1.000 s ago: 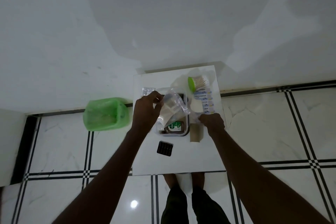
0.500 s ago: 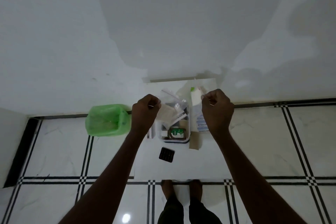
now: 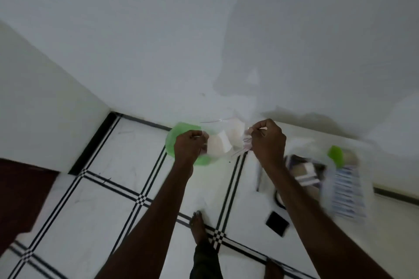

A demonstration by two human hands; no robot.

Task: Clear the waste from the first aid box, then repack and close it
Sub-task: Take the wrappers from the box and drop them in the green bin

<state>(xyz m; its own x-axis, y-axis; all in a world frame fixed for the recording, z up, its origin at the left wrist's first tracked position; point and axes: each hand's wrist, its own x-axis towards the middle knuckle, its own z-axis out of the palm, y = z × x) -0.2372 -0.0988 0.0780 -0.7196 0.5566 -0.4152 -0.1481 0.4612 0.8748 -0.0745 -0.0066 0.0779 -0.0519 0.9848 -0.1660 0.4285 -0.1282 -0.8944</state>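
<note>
Both hands hold a clear plastic bag [image 3: 223, 140] with white pads inside, stretched between them. My left hand [image 3: 189, 146] grips its left edge and my right hand [image 3: 267, 140] grips its right edge. The bag hangs over the green-lined waste bin [image 3: 174, 142] on the floor to the left of the table. The open first aid box [image 3: 303, 172] sits blurred on the white table [image 3: 249, 206] to the right, with items still inside it.
A green-capped container [image 3: 336, 158] and a strip of blue-striped packets [image 3: 344, 192] lie right of the box. A small black square item [image 3: 277, 222] rests near the table's front. My bare feet [image 3: 199, 226] stand on the tiled floor. A wall is just behind.
The view has swung left. Both hands carried the clear bag from above the box on the table to over the green bin.
</note>
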